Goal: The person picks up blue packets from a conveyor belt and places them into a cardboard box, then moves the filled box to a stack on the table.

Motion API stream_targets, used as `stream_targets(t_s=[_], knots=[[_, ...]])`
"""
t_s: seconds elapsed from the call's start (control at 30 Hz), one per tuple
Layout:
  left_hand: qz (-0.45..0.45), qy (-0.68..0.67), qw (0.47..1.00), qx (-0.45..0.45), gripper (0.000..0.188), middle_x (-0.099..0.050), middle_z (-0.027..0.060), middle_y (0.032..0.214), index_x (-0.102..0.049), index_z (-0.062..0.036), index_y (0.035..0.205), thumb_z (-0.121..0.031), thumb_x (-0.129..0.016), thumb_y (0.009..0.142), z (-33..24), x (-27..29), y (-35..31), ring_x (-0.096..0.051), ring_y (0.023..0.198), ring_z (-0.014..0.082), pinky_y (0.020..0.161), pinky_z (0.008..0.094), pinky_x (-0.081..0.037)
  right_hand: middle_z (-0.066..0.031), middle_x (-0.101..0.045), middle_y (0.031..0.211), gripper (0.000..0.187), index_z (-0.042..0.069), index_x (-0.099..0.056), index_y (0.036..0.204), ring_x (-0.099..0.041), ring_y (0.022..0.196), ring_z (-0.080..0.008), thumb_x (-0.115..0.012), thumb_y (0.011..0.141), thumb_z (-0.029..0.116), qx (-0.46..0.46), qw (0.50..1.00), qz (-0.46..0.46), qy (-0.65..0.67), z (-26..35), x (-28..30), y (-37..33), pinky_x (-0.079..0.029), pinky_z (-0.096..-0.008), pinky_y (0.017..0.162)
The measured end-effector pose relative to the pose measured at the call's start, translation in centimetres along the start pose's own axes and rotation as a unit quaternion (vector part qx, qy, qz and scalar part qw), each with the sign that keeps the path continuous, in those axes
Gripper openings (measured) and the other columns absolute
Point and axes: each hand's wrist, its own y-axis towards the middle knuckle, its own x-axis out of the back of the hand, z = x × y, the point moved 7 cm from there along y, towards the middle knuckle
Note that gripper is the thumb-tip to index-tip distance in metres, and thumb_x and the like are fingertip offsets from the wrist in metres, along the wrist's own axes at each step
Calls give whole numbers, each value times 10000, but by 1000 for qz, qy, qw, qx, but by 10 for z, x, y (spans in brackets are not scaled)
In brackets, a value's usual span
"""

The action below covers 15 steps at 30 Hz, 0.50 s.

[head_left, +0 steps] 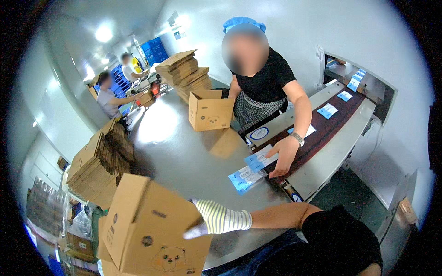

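A cardboard box (159, 239) with a printed bear face fills the lower left, tilted. My right hand (218, 218), in a striped glove, grips its right side; one digit lies against the printed face. My left hand does not show; the box hides that side. Across the metal table (184, 158), a co-worker in a blue cap reaches a bare hand (283, 156) over blue-and-white packets (246, 178) at the belt's end. Another cardboard box (211, 112) stands open-topped by the co-worker's other arm.
Flattened cartons (99, 161) are piled at the table's left edge, and more carton stacks (184, 71) stand at the far end. A dark conveyor belt (317, 122) carries spaced packets from a wall opening at right. Two other people work farther back at left.
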Motion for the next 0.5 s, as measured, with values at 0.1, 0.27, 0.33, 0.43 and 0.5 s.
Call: stream_targets(t_s=[0.1,0.27,0.33,0.43,0.5], knots=[[47,36,998,6,234,-595,113,775,-583,35,1016,-150,-456,950,40,-9,-24,-510,662,216,654,349,-458,-204,-629,1034,656,-4,-521,1132,-634,950,-315,-730,733,471,-7,996,3,-92,38,-3,13,-500,-395,811],[142,94,985,-9,238,-603,123,809,-572,35,1043,-149,-452,951,102,-45,-67,-520,681,220,673,347,-464,-204,-612,878,588,-42,-514,1059,-619,789,-361,-624,765,454,75,933,103,-337,9,-61,6,-502,-466,693],[171,119,978,-29,240,-606,128,823,-567,35,1053,-149,-450,951,128,-51,-83,-524,689,222,680,347,-466,-197,-610,872,569,-40,-514,1068,-616,794,-334,-619,769,433,101,924,121,-349,-6,-82,-3,-500,-457,688],[218,161,960,-77,245,-611,134,844,-560,34,1070,-148,-447,952,172,-56,-111,-530,701,224,691,345,-470,-191,-610,890,562,-35,-517,1078,-613,812,-321,-616,770,424,100,921,176,-334,-36,-102,-13,-496,-436,671],[237,188,943,-136,249,-614,139,858,-556,34,1080,-148,-445,953,196,-48,-128,-534,709,226,699,345,-472,-185,-618,941,565,-22,-522,1095,-614,830,-323,-588,786,446,105,899,237,-354,-39,-114,-15,-495,-420,680]])
